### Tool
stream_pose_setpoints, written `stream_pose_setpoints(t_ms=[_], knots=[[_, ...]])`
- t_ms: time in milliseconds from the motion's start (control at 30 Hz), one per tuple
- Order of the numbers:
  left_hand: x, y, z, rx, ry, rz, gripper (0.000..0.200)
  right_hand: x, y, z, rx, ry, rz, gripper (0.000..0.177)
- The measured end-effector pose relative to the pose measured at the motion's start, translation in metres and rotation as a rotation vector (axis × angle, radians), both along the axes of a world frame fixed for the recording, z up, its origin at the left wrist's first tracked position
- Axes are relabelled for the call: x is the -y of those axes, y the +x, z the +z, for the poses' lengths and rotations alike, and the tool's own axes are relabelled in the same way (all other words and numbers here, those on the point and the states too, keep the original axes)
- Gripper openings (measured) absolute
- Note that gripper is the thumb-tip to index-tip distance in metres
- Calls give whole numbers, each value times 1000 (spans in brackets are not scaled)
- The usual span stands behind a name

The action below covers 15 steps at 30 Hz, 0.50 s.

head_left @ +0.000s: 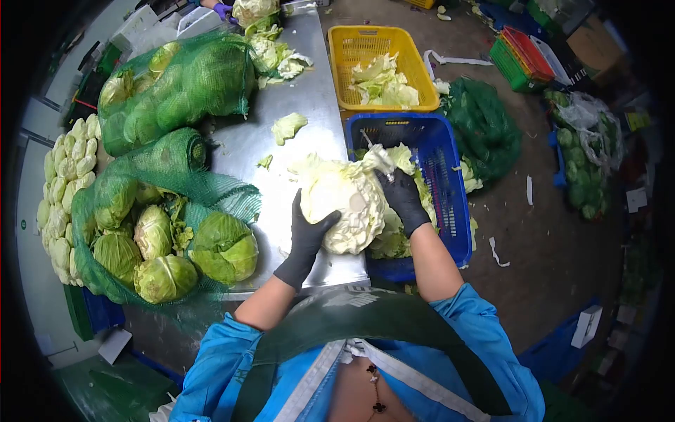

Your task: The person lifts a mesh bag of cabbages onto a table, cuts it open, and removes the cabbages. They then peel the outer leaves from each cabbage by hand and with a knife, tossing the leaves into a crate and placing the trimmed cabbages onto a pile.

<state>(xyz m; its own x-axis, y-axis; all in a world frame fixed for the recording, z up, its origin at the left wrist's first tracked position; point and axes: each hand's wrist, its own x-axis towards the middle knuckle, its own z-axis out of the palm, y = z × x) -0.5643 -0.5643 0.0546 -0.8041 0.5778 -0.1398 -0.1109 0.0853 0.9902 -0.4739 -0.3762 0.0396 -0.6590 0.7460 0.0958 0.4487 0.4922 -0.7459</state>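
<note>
A pale, partly stripped cabbage (349,200) is at the edge of the metal table, its cut stem end facing me. My left hand (309,228), in a black glove, grips its left side, with the thumb across the front. On the other side, my gloved right hand (404,197) is over the blue crate (455,204), its fingers closed at a torn whitish cabbage leaf (380,160). Those fingertips are partly hidden, and a thin light strip shows just above them. Loose leaves (390,243) lie in the crate beneath.
Left on the table (309,77) are green net bags (190,88) of cabbages, one open with whole heads (225,246). Stripped heads (69,165) are stacked far left. A yellow crate (439,98) holds leaves. Another person's purple-gloved hand (223,10) is at the far end.
</note>
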Motion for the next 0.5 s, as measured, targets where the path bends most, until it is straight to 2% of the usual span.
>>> stream_pose_setpoints(t_ms=[67, 100, 133, 200, 267, 300, 333, 400, 467, 500], knots=[[8, -13, -4, 159, 57, -58, 85, -8, -9, -12, 280, -85, -67, 43], [14, -16, -16, 147, 16, -39, 88, -17, -13, -39, 141, -167, -101, 51], [25, -19, -26, 143, 20, -39, 88, -34, -13, -87, 273, -27, 37, 52], [44, -32, -37, 180, 146, -193, 93, -68, -12, -183, 472, 305, 299, 56], [53, -44, -38, 230, 165, -172, 94, -81, 7, -234, 389, -250, -234, 53], [60, -52, -37, 234, 131, -193, 92, -56, 14, -136, 209, -686, -384, 52], [61, -64, -37, 232, 108, -215, 90, -60, 17, -154, 123, -444, -387, 59], [55, -88, -9, 131, 29, -370, 90, -52, 13, -94, -108, -574, -1, 77], [36, -113, -9, -160, -69, -582, 93, -19, 0, -56, -400, -563, 426, 93], [25, -120, -6, -237, -83, -719, 96, 4, -4, -18, -337, -331, 551, 100]])
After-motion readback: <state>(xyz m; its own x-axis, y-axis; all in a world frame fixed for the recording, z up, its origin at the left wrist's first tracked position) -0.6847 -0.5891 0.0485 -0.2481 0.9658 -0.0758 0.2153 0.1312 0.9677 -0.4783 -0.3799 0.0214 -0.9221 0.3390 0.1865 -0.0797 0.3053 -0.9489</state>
